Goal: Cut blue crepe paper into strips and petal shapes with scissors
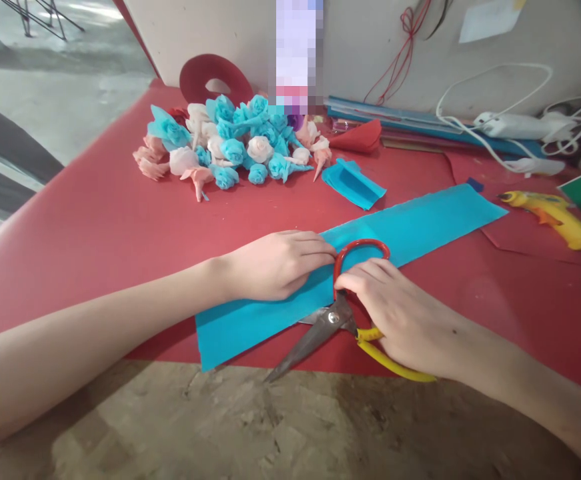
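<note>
Right hand (395, 303): closed around steel-bladed scissors (333, 317) with one red and one yellow handle loop. Blades parted, pointing left and towards the table's near edge; red loop over the paper, yellow loop nearer the person.

Left hand (280, 263): palm down on the paper, fingers together and bent, fingertips beside the red loop; whether it pinches cannot be told.

Long rectangular strip of bright blue paper (445, 220): under the left hand, laid slantwise from the near edge towards the far right.

Red-covered tabletop (105, 220): bears all the foregoing and the following.

Yellow glue gun with orange trigger (565, 217): at right, beyond the strip's end.

Small folded piece of blue paper (353, 183): just beyond the strip.

Heap of blue, white and peach paper roses (233, 152): loose on the tabletop, far left of centre.

Folded red sheet (360, 137): right of the heap.

Flat red ring (195, 73): behind the heap, against the pale upright panel (220, 33).

White power strip (515, 125): far right, white cables looped about it.

Thin red cord (407, 33): knotted, hanging on the panel.
</note>
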Demonstrator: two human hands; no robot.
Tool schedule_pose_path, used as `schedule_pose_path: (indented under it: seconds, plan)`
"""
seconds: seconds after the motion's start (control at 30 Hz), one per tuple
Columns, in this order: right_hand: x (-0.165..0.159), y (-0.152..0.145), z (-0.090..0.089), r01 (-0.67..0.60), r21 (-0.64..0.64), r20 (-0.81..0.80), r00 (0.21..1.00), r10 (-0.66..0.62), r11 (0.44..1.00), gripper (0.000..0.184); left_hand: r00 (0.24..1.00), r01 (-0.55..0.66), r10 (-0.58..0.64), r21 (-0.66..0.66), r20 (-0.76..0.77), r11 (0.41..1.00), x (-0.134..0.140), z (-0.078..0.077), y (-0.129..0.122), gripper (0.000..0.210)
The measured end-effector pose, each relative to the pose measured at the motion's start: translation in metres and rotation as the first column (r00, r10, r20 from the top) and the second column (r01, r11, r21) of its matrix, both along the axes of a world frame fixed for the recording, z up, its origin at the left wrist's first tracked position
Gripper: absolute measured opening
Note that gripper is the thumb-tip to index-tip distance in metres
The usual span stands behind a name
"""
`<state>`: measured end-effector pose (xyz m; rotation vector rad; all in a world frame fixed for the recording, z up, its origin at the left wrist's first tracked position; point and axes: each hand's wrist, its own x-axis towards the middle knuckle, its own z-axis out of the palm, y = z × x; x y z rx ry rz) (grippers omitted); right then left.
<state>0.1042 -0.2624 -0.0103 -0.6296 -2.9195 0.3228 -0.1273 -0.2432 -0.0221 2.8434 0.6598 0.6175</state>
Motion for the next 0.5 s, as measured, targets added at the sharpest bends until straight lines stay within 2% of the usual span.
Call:
schedule_pose_path:
  seconds: [0.23, 0.5]
  plan:
    - [-0.003, -0.004, 0.005, -0.017, -0.024, -0.014, 1.000, 0.017, 1.000, 0.039, 1.000, 0.000, 0.000, 0.049, -0.002, 0.999, 0.000, -0.001, 0.002, 0.031]
    - [0.015, -0.008, 0.013, -0.024, -0.120, 0.028, 0.999, 0.027, 0.992, 0.037, 1.000, 0.013, -0.012, 0.045, -0.024, 0.999, -0.001, -0.002, 0.002, 0.029]
